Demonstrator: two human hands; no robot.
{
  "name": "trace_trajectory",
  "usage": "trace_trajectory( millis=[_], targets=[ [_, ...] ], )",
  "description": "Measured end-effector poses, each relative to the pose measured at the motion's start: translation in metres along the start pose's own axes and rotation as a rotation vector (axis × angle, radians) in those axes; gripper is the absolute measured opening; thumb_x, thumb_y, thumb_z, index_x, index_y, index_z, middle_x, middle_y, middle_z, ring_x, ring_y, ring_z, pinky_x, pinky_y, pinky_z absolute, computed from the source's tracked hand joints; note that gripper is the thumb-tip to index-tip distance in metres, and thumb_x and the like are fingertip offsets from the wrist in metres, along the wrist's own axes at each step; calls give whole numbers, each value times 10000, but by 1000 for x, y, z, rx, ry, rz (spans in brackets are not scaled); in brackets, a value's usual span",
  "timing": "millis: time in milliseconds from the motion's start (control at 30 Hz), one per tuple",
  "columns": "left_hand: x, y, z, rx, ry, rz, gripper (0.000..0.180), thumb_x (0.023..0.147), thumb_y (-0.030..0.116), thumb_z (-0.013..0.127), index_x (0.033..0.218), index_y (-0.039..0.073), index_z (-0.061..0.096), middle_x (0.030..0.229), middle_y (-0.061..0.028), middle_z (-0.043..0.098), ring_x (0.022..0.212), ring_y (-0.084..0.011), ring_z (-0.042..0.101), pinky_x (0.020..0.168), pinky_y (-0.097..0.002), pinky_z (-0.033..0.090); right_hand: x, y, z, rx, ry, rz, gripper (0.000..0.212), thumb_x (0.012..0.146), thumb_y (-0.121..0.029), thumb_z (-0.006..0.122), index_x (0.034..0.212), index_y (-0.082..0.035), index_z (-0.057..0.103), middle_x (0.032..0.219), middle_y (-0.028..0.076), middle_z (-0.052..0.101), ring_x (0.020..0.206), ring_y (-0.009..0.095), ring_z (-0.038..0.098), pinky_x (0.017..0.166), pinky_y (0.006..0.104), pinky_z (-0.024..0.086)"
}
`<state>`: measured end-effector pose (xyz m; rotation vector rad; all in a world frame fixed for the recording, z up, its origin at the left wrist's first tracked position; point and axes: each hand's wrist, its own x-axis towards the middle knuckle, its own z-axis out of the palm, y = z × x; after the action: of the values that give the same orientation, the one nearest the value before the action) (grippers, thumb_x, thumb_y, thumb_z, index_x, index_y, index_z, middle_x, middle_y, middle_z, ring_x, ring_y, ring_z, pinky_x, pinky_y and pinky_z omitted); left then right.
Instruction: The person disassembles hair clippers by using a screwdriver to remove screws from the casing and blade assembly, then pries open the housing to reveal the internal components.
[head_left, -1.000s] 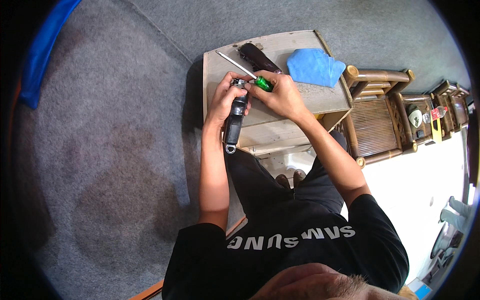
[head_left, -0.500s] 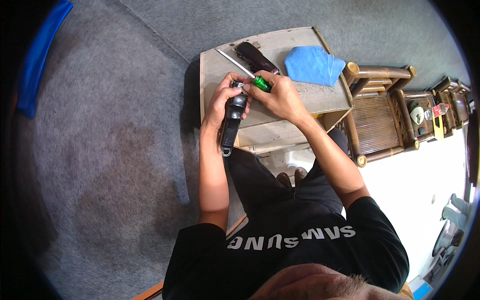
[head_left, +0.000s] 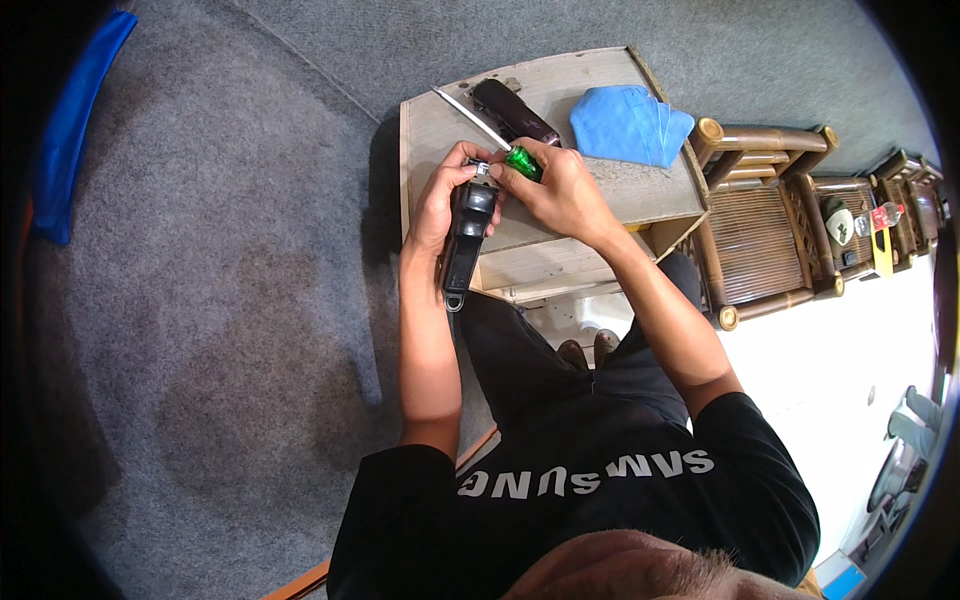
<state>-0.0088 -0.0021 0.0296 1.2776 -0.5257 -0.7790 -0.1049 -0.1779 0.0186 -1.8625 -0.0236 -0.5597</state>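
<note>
head view, looking down: what does each grip have?

the left grip [head_left: 436, 208] is wrapped round a black hair clipper [head_left: 473, 212], its metal blade end away from the person and its hanging loop toward them. the right grip [head_left: 563, 196] is closed on a screwdriver [head_left: 523, 162] by its green handle, with the thumb and forefinger up at the clipper's blade end.

so where does the clipper sit?

off the surface, over the near left part of a wooden desk [head_left: 635, 190]. the fingers cover some of the blade end, so i can't tell what they pinch there.

is the screwdriver's tip on it?

no, the shaft slants up and to the left, pointing away from the clipper.

anything crowding them?

a dark maroon casing [head_left: 515, 112], shaped like a clipper body, lies on the desk just beyond the hands, close by the shaft. right of it is a folded blue cloth [head_left: 625, 125], apart from both hands.

and farther out?

a bamboo chair [head_left: 752, 245] stands close to the desk's right side. past it, a clear bottle with a red label [head_left: 886, 215] lies near a yellow object [head_left: 881, 252] i can't make out. grey carpet [head_left: 230, 230] spreads on the left, with blue fabric [head_left: 85, 140] at the edge.
</note>
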Motion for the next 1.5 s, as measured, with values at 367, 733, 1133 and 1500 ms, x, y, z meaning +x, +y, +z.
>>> trace_trajectory(
  millis=[367,733,1133,1500],
  targets=[
    [1,-1,-1,-45,-19,10,367,990,343,457,1243,92,540,831,-125,668,632,-173,673,527,-294,558,1,3,0,30,-3,25,299,994,-288,753,991,11,728,740,194,710,712,295,749,666,431,536],
    [3,-6,-7,-71,-44,58,433,976,341,422,1273,53,551,868,-156,678,650,-213,681,538,-334,584,2,6,3,50,29,-8,292,980,-285,775,1068,-11,729,797,204,731,784,321,773,710,430,557],
    [7,-11,-14,-149,-7,88,377,1010,292,397,1296,83,529,1127,-161,696,685,-234,694,559,-365,613,0,-2,0,-2,-6,8,336,918,-287,842,1116,-38,734,886,183,771,867,343,790,762,430,583],
    [4,-9,-13,-139,21,72,369,988,311,444,1283,105,529,1121,-138,659,706,-230,690,559,-364,614,-1,0,2,-34,-13,-18,372,882,-360,876,1046,-52,749,879,171,768,868,365,770,766,453,573]
  ],
)
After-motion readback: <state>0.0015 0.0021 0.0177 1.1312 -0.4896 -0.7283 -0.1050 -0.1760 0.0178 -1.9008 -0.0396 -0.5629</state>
